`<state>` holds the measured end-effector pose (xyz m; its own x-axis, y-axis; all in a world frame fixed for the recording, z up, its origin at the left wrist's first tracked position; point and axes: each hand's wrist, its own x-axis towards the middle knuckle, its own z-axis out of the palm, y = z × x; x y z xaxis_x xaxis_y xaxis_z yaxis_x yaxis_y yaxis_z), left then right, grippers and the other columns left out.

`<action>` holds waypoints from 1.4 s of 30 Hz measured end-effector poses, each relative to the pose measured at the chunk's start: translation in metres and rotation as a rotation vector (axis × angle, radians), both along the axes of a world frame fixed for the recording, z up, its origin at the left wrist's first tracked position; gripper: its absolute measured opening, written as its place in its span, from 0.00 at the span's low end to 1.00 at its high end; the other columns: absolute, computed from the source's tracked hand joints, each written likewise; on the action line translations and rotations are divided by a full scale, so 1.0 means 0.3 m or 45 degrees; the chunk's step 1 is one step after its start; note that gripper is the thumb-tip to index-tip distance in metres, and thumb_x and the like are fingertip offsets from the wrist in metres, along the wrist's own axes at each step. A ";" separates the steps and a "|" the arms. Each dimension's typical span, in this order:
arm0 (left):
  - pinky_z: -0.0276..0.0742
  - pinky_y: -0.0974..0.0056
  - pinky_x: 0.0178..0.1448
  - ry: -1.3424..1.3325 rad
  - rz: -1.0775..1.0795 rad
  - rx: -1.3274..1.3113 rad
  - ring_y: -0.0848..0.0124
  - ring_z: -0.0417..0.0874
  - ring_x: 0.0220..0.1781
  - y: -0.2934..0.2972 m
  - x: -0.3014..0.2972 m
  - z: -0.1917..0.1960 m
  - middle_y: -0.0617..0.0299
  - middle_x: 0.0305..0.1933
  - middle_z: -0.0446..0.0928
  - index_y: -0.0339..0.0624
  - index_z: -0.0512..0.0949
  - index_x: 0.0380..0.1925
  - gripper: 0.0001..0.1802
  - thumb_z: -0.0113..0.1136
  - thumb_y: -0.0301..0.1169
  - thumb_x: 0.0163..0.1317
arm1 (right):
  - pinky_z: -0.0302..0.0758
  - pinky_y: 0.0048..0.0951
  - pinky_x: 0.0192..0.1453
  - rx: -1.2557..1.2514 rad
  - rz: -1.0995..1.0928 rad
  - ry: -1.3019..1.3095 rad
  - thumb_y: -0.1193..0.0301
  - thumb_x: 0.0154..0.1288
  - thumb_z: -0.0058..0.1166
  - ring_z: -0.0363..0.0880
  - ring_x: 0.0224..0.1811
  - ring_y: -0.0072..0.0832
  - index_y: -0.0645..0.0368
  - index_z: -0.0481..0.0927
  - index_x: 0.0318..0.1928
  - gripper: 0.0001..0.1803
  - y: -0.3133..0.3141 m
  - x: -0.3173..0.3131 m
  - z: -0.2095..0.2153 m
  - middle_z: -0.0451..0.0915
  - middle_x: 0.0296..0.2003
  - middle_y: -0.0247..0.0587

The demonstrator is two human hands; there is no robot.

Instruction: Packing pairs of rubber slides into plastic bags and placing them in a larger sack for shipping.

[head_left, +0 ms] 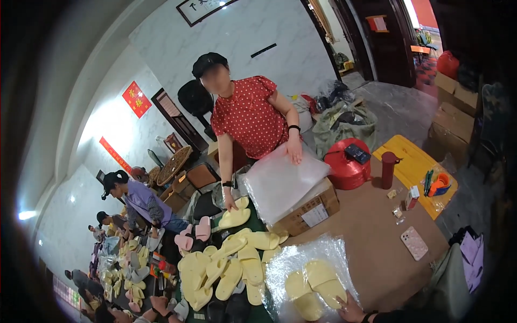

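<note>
The person's right hand [351,310] touches the near end of a pale-yellow, open-toed moulded slipper [327,285] lying far-left of it against crinkled clear plastic [335,255], though whether the fingers clamp it cannot be told.

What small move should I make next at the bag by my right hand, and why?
Perhaps smooth the bag gently beside the yellow slippers: its film looks creased, and your right hand already touches one slipper. I can't tell whether they lie inside or on top.
</note>
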<state>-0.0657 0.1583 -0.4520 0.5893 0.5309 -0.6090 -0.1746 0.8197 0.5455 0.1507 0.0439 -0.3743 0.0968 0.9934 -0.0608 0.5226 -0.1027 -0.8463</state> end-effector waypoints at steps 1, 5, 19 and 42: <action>0.72 0.62 0.36 0.001 -0.007 -0.016 0.71 0.75 0.33 -0.002 -0.004 0.002 0.58 0.36 0.75 0.38 0.70 0.50 0.19 0.52 0.35 0.60 | 0.46 0.47 0.68 -0.047 0.040 -0.032 0.72 0.58 0.46 0.43 0.65 0.61 0.56 0.57 0.63 0.31 0.011 0.007 0.002 0.41 0.63 0.70; 0.73 0.60 0.37 0.012 -0.035 -0.105 0.70 0.76 0.33 -0.068 -0.050 0.013 0.56 0.36 0.75 0.39 0.70 0.51 0.20 0.52 0.36 0.60 | 0.57 0.47 0.62 0.148 0.013 -0.180 0.69 0.56 0.49 0.54 0.60 0.61 0.52 0.61 0.61 0.30 0.023 0.001 -0.050 0.51 0.59 0.72; 0.75 0.53 0.38 0.012 -0.053 -0.239 0.66 0.78 0.33 -0.209 -0.096 0.235 0.53 0.36 0.76 0.42 0.69 0.53 0.23 0.53 0.41 0.60 | 0.57 0.47 0.62 0.082 -0.122 0.067 0.71 0.51 0.51 0.53 0.62 0.58 0.60 0.65 0.56 0.28 0.050 0.007 0.032 0.48 0.61 0.68; 0.77 0.69 0.41 -0.340 -0.076 -0.023 0.68 0.76 0.37 -0.226 0.383 0.684 0.48 0.45 0.70 0.35 0.55 0.55 0.23 0.42 0.15 0.59 | 0.64 0.49 0.61 -0.476 0.072 1.862 0.54 0.69 0.31 0.64 0.58 0.43 0.56 0.48 0.63 0.29 -0.140 0.282 0.183 0.59 0.58 0.49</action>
